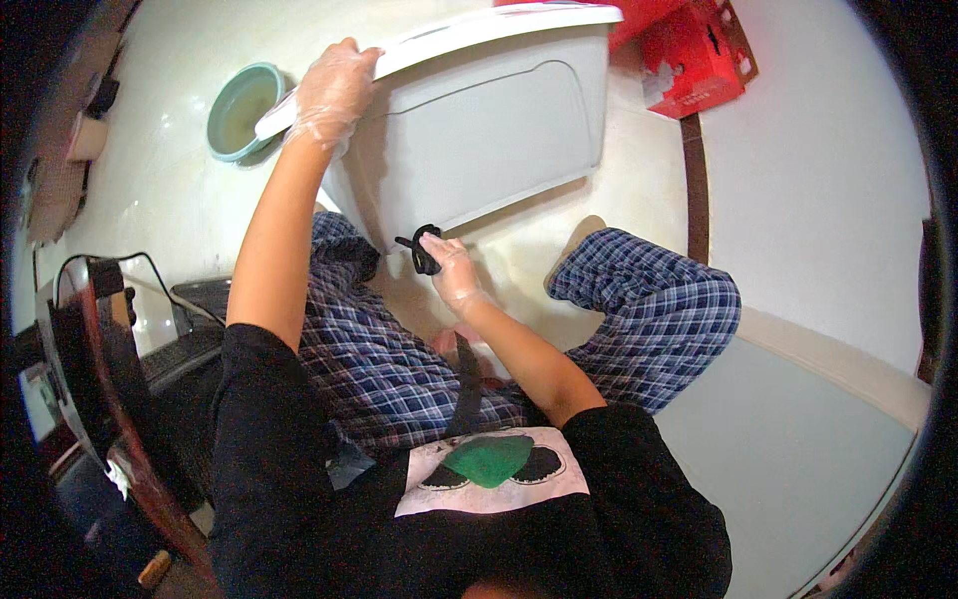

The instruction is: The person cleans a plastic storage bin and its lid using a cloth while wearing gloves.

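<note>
My left hand [337, 93], in a clear disposable glove, grips the white rim [449, 41] of a large grey plastic storage bin [494, 123]. The bin is tilted, with its long side facing me. At the bin's lower near corner, my right hand [455, 273], gloved the same way, holds a small black rounded object [426, 251]. It looks like a caster wheel, but its exact kind is unclear. Whether it is fixed to the bin or only touches it, I cannot tell.
A teal basin [247, 112] with cloudy liquid stands on the floor beyond my left hand. Red crates [692, 64] stand at the upper right. My plaid-trousered legs [651, 299] flank the work. At left are a dark wooden piece of furniture [123, 419] and a black cable [153, 269].
</note>
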Tool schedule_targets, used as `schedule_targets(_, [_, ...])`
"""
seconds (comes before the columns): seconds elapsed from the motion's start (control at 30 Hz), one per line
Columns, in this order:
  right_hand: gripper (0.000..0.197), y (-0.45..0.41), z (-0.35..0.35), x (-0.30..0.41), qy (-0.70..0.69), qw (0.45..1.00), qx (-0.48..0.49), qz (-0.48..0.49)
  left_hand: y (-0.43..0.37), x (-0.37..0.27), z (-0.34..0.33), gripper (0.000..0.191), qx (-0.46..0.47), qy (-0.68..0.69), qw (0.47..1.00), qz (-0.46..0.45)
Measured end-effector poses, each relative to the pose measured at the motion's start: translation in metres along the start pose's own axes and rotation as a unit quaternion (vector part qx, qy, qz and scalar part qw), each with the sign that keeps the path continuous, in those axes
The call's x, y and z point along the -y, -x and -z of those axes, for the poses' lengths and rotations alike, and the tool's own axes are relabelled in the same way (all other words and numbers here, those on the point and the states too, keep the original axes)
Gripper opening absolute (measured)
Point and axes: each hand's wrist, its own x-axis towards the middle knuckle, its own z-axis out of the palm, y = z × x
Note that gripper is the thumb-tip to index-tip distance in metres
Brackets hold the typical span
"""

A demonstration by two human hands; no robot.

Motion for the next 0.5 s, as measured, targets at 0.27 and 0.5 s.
schedule_targets(0.27, [0.054,-0.005,0.030,-0.022,0.102,0.966,-0.218,-0.092,0.003,0.013,-0.016,0.035,-0.017,-0.012,1.000,-0.002])
schedule_targets(0.5, [0.061,-0.001,-0.015,-0.012,0.099,0.976,-0.141,-0.133,-0.002,0.006,-0.002,0.013,-0.080,0.078,0.994,-0.019])
